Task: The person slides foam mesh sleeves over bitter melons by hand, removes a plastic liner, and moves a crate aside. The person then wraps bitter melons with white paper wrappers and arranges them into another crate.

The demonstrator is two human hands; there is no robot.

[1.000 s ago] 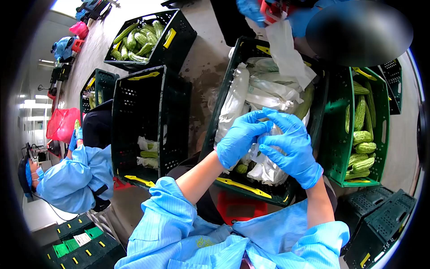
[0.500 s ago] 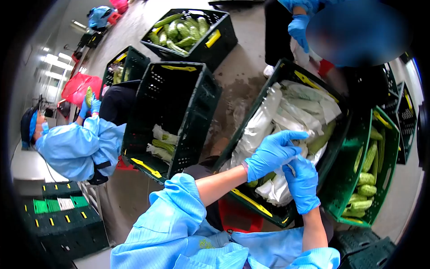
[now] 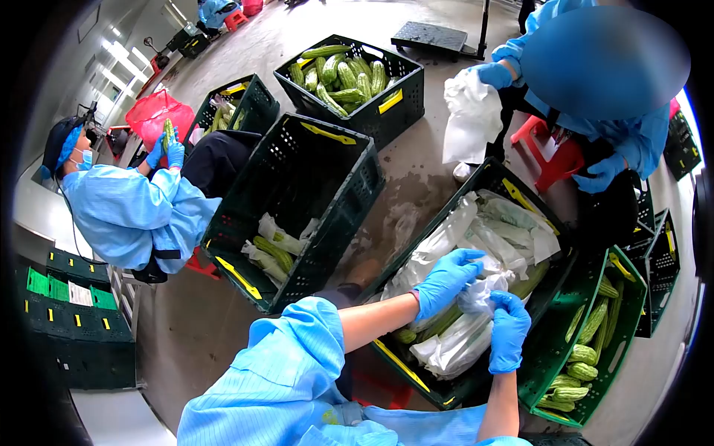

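Note:
Thin, translucent white plastic of a bag (image 3: 482,294) stretches between my two blue-gloved hands over a dark green crate. My left hand (image 3: 446,282) has its fingers closed at the bag's upper edge. On the other side my right hand (image 3: 509,331) pinches the plastic between thumb and fingers. Below them, white bags (image 3: 454,349) and long green bitter melons (image 3: 529,281) fill the crate (image 3: 394,279). Whatever the held bag contains is hidden by its folds.
A tall dark crate (image 3: 355,197) with a few wrapped melons stands at left; a crate of bitter melons (image 3: 349,78) is behind it. A green crate (image 3: 617,349) sits at right. One co-worker (image 3: 134,208) holds a melon; another holds a white bag (image 3: 472,115) beside a red stool (image 3: 547,152).
My hands have moved apart, spreading the plastic between them. The view has shifted, and the co-worker at upper right now shows with a white bag raised.

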